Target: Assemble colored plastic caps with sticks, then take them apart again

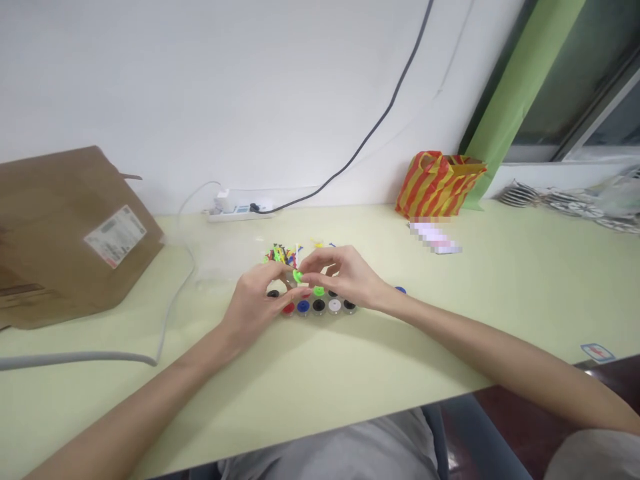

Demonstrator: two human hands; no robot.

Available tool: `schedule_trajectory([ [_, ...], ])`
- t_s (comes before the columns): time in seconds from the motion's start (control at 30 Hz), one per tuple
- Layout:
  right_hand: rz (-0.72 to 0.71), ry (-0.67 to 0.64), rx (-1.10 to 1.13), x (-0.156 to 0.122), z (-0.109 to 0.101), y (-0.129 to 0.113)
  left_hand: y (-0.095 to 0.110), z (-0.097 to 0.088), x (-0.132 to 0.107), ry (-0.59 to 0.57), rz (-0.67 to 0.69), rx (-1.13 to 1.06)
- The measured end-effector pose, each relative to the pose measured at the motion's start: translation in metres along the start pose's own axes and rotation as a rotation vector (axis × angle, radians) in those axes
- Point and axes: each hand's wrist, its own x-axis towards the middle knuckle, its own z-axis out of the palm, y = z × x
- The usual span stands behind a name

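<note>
Between the fingertips of both hands sits a small bright green plastic piece (297,276), held just above the table. My left hand (257,293) pinches it from the left, and my right hand (345,273) pinches it from the right. Under and in front of the fingers are rows of small round discs in clear cups, among them a blue disc (303,307), a black disc (319,305), a white disc (335,306) and a red disc (288,309). Behind the hands lies a pile of coloured plastic pegs (280,254). My fingers cover part of the discs.
A large brown cardboard box (55,233) stands at the left, near a grey cable (100,358). By the wall lies a power strip (240,211) with a black cord (370,133). At the back right stands a striped bag (437,185); stacked discs (520,194) lie farther right.
</note>
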Motion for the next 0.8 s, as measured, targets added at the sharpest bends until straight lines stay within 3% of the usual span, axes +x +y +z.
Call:
schedule_trajectory([
  [0.1, -0.048, -0.035, -0.198, -0.005, -0.018, -0.001, -0.001, 0.002, 0.000, -0.063, 0.036, 0.061],
  [0.23, -0.014, -0.054, -0.780, -0.010, -0.063, 0.006, -0.001, 0.003, 0.001, -0.139, 0.065, 0.132],
  [0.33, 0.103, -0.197, -1.013, -0.012, -0.090, 0.014, 0.006, 0.004, 0.000, -0.237, 0.241, 0.182],
  [0.43, 0.191, -0.330, -0.992, -0.014, -0.101, 0.018, 0.017, 0.008, -0.003, -0.402, 0.415, 0.292],
  [0.53, 0.231, -0.380, -0.945, -0.015, -0.101, 0.021, 0.026, 0.015, -0.008, -0.512, 0.506, 0.405],
  [0.8, 0.275, -0.438, -0.833, -0.018, -0.096, 0.017, 0.018, 0.023, -0.012, -0.550, 0.525, 0.467],
])
